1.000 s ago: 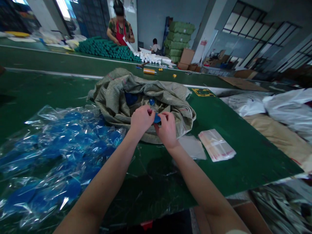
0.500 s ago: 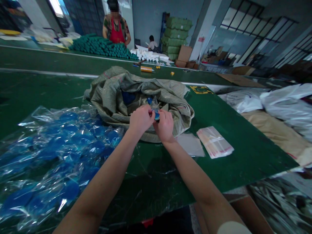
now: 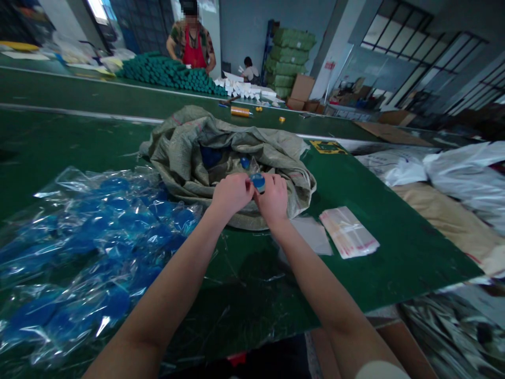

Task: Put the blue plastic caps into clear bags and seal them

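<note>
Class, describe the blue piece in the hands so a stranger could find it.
On the green table, find the big crumpled sack. The person's hands meet over its near side, with the small rounded blue piece between them. It alone is held; the blue pieces to the left lie in clear wrapping.

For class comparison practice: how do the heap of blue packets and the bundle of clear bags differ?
Layout: the heap of blue packets sprawls loosely; the bundle of clear bags is neatly stacked.
Colour: the heap shows blue through shiny film; the bundle looks whitish, with pinkish edges.
Size: the heap is far larger than the bundle.
Both show clear plastic, on the green table.
</note>
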{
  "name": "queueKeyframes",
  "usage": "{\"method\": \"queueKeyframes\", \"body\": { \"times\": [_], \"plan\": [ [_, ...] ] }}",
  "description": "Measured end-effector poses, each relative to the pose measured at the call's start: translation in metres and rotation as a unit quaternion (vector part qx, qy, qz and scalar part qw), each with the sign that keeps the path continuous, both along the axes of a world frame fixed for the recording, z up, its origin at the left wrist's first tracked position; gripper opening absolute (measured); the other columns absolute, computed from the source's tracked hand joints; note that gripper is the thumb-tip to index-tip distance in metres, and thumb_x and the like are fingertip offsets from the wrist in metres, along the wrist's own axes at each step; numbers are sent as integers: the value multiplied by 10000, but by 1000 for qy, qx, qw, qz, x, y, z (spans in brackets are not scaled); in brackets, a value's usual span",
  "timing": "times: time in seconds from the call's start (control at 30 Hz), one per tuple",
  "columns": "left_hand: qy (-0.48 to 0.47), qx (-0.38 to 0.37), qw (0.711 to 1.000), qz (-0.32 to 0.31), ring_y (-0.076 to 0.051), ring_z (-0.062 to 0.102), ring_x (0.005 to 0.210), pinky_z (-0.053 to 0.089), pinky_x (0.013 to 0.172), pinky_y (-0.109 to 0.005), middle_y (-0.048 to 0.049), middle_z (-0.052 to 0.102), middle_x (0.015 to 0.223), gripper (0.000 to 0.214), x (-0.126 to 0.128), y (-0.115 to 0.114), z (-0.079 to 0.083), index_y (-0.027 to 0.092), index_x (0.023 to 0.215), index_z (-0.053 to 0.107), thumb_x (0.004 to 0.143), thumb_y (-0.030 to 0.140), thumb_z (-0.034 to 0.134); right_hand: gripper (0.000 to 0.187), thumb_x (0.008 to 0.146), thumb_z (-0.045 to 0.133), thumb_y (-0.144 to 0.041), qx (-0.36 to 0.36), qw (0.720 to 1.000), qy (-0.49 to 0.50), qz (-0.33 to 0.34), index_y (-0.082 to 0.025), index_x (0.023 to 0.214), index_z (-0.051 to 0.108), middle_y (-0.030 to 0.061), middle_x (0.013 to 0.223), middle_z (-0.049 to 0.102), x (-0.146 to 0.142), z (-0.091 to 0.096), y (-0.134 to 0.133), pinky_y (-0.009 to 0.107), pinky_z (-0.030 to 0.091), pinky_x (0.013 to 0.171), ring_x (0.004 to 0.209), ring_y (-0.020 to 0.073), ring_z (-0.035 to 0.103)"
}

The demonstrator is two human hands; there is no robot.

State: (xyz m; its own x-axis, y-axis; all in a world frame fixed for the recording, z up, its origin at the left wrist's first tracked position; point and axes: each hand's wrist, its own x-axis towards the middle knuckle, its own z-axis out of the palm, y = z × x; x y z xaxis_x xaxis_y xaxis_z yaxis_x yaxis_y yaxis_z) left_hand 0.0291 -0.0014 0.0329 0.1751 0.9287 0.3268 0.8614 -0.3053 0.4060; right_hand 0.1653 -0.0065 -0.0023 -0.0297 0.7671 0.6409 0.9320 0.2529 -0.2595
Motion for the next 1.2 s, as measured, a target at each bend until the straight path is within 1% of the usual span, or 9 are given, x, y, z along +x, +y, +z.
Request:
{"method": "queueKeyframes", "body": {
  "times": [0.13,0.27,0.4,0.47,0.57,0.7,0.9,1.0,1.2],
  "plan": [
    [-38,-4,999,0,-242,658,798,489,750,-332,-123,711,858,264,1,-1,3,177,838,696,868,336,488,301,872,571,-290,-48,999,-10,20,-107,1103,629,184,1038,613,-3,17,-4,445,438,898,1003,318,545],
    [-84,-9,996,8,-218,644,752,477,723,-312,-97,709,806,257,-2,1,7,178,797,691,842,320,481,283,838,632,-308,-107,993,-3,54,-107,1033,675,191,1008,649,-3,37,-4,468,452,908,986,325,594],
    [-113,-37,993,4,-214,626,713,463,687,-302,-80,695,734,224,-8,4,11,173,720,679,791,309,516,253,782,711,-342,-199,976,36,83,-143,938,716,133,952,705,1,58,-5,424,485,872,928,284,651],
    [-118,-52,992,5,-214,616,702,455,675,-299,-77,683,699,226,-12,4,12,170,691,675,776,317,526,256,772,723,-348,-219,969,58,96,-151,934,718,111,956,718,4,62,-7,392,493,851,901,252,661],
    [-116,-68,991,4,-203,592,675,434,643,-288,-62,661,655,234,-17,3,13,169,684,676,762,331,527,276,768,721,-330,-215,967,81,107,-146,972,702,98,979,722,6,59,-10,354,494,835,894,218,659],
    [-112,-76,991,-22,-180,558,642,394,599,-268,-46,649,644,263,-21,1,14,147,721,679,761,335,500,215,807,675,-341,-209,964,108,120,-151,904,699,72,931,727,4,45,-10,311,488,805,855,190,657],
    [-92,-67,992,-55,-163,545,621,360,571,-260,-49,668,683,281,-22,0,14,136,748,685,777,338,491,140,850,611,-268,-201,969,77,123,-157,830,693,62,875,718,0,33,-8,294,456,828,837,179,642],
    [-53,-53,995,-70,-174,566,619,367,578,-267,-62,676,686,285,-24,-1,13,143,764,695,798,344,496,147,861,573,-236,-179,977,28,109,-144,822,682,83,877,703,1,37,-10,301,443,843,864,190,629],
    [15,-29,997,-74,-209,626,671,408,614,-281,-102,704,752,361,-28,-7,6,153,833,707,871,443,495,175,861,526,-218,-133,987,-71,61,-126,838,674,124,928,682,7,59,-19,315,439,846,915,225,620]
  ]
}}
